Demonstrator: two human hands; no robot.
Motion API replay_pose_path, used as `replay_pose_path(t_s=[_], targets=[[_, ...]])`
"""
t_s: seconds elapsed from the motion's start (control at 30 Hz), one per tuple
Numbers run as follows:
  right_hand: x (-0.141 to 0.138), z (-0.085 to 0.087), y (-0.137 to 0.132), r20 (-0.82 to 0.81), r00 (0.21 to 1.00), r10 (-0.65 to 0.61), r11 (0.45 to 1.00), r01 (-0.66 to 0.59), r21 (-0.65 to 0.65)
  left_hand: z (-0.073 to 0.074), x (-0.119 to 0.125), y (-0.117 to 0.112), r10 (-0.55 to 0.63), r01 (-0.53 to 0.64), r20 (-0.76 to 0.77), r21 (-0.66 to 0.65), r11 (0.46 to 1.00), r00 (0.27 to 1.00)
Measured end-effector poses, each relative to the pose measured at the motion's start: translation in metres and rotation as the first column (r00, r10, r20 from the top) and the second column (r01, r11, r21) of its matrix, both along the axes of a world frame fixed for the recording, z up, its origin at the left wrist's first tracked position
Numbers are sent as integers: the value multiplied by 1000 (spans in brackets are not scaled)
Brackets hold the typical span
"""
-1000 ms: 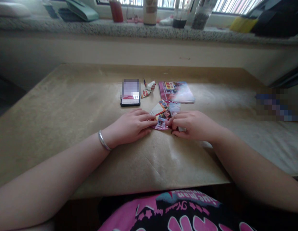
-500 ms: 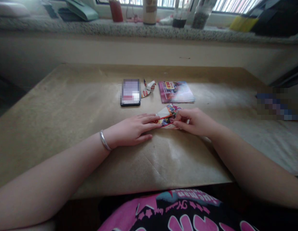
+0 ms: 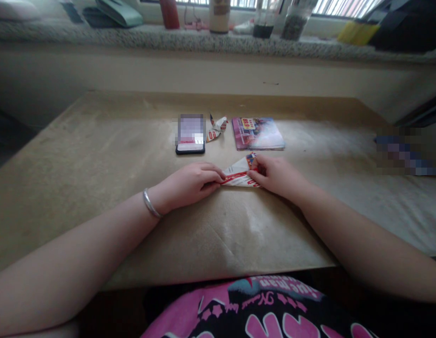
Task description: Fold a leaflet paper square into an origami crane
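A folded piece of printed paper (image 3: 238, 172), white with red bands and colourful print, lies on the table between my hands. Its left end narrows to a point, which my left hand (image 3: 195, 183) pinches with fingers closed. My right hand (image 3: 274, 174) grips the wider right end between thumb and curled fingers, hiding part of it. Just beyond is a small folded paper bird (image 3: 217, 129), white with red print. To its right a stack of glossy printed leaflets (image 3: 258, 134) lies flat.
A phone (image 3: 190, 136) with a lit, blurred screen lies left of the paper bird. A blurred bluish item (image 3: 408, 152) is at the table's right side. Bottles and jars, including a red container (image 3: 169, 14), line the stone windowsill (image 3: 190, 41) behind the table (image 3: 98, 141).
One flap of the paper has been folded over, so its lower half now shows white and red instead of the dark colourful print. My left hand's flat fingers have drawn back and closed.
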State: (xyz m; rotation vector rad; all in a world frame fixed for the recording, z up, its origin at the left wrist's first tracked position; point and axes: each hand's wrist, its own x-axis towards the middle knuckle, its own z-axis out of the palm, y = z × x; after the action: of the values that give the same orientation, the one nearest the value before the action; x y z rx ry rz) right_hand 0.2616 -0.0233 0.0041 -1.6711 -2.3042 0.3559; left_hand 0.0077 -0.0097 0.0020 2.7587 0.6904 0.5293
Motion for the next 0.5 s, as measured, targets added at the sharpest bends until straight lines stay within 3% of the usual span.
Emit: replay_pose_path(t_s=[0.2,0.33,0.5], targets=[[4,-5,5,45,999,0,998,-3,60,0,-1,-3,89,-80,-62,141,987,994],[9,-6,9,-25,999,21,1000,-20,13,0,-1,-4,25,-6,-88,206,978,996],[14,-1,7,2,1000,19,999,-19,-26,-1,2,-6,-3,20,-80,220,975,997]])
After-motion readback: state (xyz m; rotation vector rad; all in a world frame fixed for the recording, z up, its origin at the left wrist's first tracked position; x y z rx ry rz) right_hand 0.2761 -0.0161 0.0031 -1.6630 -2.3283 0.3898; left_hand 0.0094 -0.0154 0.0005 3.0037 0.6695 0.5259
